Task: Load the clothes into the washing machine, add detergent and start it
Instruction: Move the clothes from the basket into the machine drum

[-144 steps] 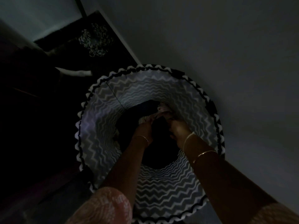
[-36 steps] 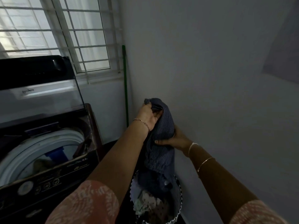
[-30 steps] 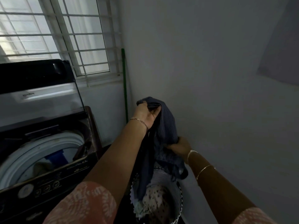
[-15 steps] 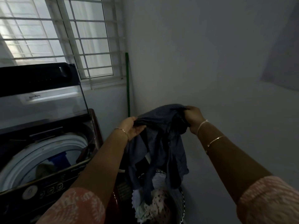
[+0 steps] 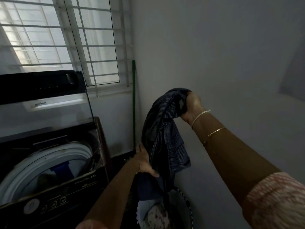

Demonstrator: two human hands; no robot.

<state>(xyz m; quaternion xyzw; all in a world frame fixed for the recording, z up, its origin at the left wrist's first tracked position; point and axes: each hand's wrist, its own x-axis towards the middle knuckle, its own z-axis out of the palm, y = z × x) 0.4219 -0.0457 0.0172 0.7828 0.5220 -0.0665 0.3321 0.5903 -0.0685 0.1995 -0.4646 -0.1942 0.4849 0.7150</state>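
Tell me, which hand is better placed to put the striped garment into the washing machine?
Probably left. The left hand grips the striped garment low, beside the open washing machine; the right hand holds its top farther away.

Laundry basket (image 5: 186, 203) and washing machine (image 5: 79, 184) run off the frame's edges.

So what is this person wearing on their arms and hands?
Pinkish sleeves with a white pattern: the right sleeve shows plainly, the left sleeve only at the frame's edge. The forearms are bare. By the right hand sit a thin white wrist band and, further up, a slim gold bangle. By the left hand is a fine bracelet, faint in the dim light.
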